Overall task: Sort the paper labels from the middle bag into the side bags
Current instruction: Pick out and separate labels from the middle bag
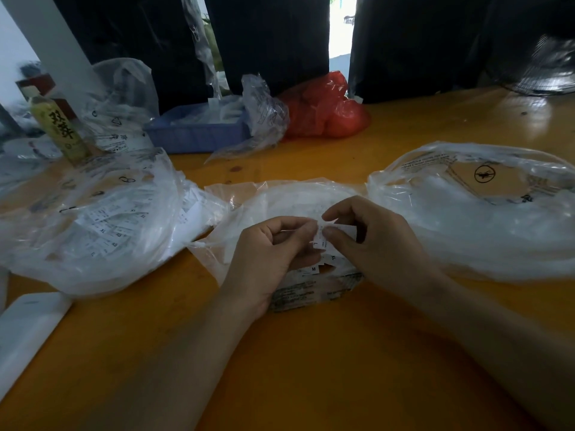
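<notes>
Left hand and right hand meet over middle clear plastic bag, at 6 o'clock of orange wooden table. Both pinch same small white paper label between thumb and fingertips (printed letter blurred, perhaps L). More labels, M and XL, lie just below. Left clear bag at 9 o'clock holds heap of labels. Right clear bag at 3 o'clock; contents unclear. Blue plastic tray and red plastic bag at 12 o'clock.
</notes>
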